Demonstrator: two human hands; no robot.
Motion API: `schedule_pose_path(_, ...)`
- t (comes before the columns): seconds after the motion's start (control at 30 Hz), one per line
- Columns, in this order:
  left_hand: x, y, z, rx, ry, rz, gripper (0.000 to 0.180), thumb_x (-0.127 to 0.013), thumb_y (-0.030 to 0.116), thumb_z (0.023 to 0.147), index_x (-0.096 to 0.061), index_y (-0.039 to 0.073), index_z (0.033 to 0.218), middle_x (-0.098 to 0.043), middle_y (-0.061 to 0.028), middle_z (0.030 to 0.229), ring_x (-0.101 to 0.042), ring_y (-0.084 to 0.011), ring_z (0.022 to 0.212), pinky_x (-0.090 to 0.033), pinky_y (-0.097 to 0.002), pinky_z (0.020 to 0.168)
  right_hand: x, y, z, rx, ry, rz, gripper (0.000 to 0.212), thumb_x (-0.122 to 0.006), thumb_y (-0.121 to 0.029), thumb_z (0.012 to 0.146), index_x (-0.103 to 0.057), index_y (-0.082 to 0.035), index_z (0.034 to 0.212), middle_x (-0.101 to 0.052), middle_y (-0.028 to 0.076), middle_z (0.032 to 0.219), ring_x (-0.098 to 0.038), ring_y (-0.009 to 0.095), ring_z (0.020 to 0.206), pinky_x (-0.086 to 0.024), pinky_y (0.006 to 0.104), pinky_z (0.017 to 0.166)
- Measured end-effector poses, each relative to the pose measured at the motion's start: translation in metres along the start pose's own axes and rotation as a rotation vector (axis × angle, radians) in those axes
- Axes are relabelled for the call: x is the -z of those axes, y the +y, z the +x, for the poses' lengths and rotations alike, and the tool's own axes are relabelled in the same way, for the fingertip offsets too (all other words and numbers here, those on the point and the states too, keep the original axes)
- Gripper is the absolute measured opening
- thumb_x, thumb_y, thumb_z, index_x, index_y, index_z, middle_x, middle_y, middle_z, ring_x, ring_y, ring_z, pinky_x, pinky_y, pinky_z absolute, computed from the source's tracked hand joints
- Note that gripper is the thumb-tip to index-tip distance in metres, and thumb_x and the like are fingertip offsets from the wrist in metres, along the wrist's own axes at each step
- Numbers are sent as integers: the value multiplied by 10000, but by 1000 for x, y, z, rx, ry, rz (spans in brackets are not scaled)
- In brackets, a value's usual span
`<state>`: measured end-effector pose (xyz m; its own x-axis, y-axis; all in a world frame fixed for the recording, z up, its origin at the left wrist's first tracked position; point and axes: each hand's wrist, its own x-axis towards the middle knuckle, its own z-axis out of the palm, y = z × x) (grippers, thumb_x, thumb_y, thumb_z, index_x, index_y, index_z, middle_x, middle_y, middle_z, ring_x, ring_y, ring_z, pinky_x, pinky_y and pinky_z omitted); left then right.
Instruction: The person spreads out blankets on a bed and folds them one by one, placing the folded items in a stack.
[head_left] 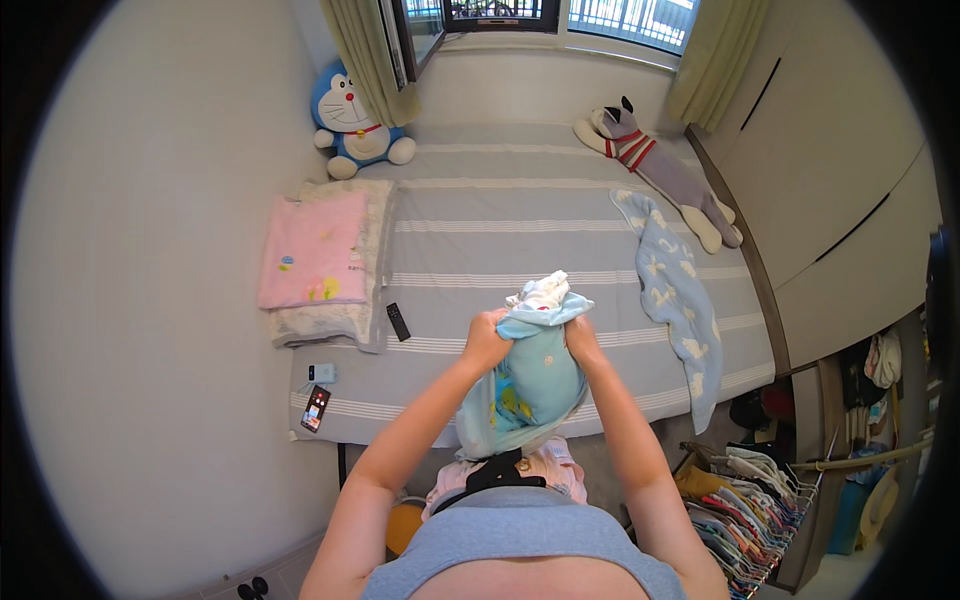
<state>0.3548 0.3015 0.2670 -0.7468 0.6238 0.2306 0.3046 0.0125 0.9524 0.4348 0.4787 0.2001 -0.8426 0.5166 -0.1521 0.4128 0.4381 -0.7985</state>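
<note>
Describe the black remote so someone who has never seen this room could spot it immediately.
Start with the grey, white-striped bed and find the folded pink blanket near the left wall. The remote lies flat between that blanket and the person's left hand. Unlike the phone nearer the bed's front edge, it is dark, with no lit screen.

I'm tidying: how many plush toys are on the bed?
2: a blue toy at far left, partly behind a curtain, and a grey toy at far right.
</note>
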Motion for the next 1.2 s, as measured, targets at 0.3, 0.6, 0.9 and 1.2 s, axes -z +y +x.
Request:
schedule_pose_path(0.3, 25, -46, 5, 749, -195, -584, 332, -384, 255, 846, -493, 52, 1085, -544, -89, 1008, -523, -147, 894, -436, -295, 748, 19, -44, -25, 3, -391, 567, 396, -382, -324, 847, -593, 8, 811, -586, 40, 705, -518, 69, 648, -430, 246, 587)
schedule_pose_path(0.6, 22, -12, 24, 827, -198, -725, 309, -444, 228, 845, -486, 14, 1064, -535, -84, 1011, -532, -169, 890, -441, -293, 754, 30, -49, -19, -235, -477, 406, 295, -499, -242, 791, -573, 2, 941, -598, 82, 828, -546, 121, 738, -446, 271, 667)
schedule_pose_path(0.9, -11, -90, -50, 312, 139, -167, 413, -631, 234, 711, -464, 4, 1010, -508, -121, 1029, -484, -195, 954, -393, -304, 798, 16, 12, -9, -71, 222, 744, 353, -476, -282, 805, -507, -18, 1037, -568, 80, 916, -546, 181, 832, -437, 286, 710)
schedule_pose_path(1.2, -27, -132, -129, 101, -112, 554, 890, -717, 392, 532, -292, 12, 1215, -457, -185, 1132, -453, -312, 1037, -357, -381, 862, 24, 28, -21, -162, 317, 745, 369, -355, -259, 857, -421, -52, 1156, -491, 103, 1124, -504, 209, 974, -407, 304, 829)
